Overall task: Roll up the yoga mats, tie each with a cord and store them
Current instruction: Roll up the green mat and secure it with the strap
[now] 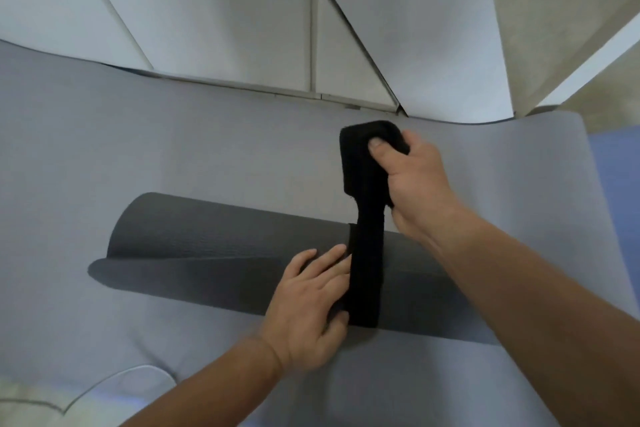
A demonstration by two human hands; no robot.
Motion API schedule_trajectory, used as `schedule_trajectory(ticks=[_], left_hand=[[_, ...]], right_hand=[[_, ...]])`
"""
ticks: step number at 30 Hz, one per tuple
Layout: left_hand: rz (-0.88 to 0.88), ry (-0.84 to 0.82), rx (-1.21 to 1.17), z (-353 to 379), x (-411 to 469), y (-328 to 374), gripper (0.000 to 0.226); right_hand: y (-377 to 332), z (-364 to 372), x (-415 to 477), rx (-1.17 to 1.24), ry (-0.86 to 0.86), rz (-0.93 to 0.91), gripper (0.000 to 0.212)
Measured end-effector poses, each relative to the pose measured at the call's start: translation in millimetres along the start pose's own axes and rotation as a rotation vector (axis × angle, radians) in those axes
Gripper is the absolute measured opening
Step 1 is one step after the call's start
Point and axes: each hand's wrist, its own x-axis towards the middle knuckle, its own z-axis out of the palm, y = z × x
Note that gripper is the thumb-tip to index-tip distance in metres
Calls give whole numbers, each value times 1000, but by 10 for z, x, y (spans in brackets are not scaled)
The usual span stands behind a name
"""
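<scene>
Rolled mat: a dark grey rolled mat (221, 236) lies in the lower middle of the frame on a flat light grey mat (138, 132) spread beneath it; its loose outer flap trails toward the lower left.
Long axis: the roll runs from the middle left of the frame down toward the lower right, across the person's front.
Strap: a wide black strap (367, 253) crosses the roll at a right angle, right of the roll's middle, wrapped over its top; the free end rises toward the upper middle of the frame.
Left hand: the left hand (308, 308) lies flat on the roll just left of the strap, fingers extended and touching the strap's edge, thumb down at the near side; it presses rather than grips.
Right hand: the right hand (412, 180) is closed around the strap's free end, thumb on top, holding it up and beyond the roll's far side.
Key relation: the free end sits farther from the person than the roll, so fastening it looks to call for drawing it back over the roll along the strap's own line, crosswise to the long axis; the right hand has it, the left is nearer the wrapped part.
Stage: judging by this, the tying is under way and not yet closed.
Surroundings: pale panels (225, 10) fill the upper frame.
</scene>
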Motion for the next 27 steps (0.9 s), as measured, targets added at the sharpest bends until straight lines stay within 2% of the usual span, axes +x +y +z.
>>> schedule_trajectory(ticks=[3,6,10,13,15,19,21,24,27], left_hand=[[-48,149,-97,75,-57,47,35],[-123,306,-94,165,14,60,17],[-242,445,-147,243,25,63,26],[-219,490,-84,289,14,111,23],[-170,485,-9,309,51,96,21],[-78,400,186,269,56,89,27],[-28,333,285,190,120,97,26],[31,291,343,109,288,75,19],[46,296,363,135,341,36,19]], right_hand=[[236,-63,247,-92,82,18,2],[500,-124,400,-82,181,76,5],[906,-130,522,-135,230,150,5],[1138,-133,549,-246,228,162,7],[1206,-138,594,-342,213,158,6],[1306,-169,709,-508,190,218,25],[1283,-154,725,-558,213,259,26],[1217,-145,722,-700,232,292,23],[1162,-122,693,-825,232,292,39]])
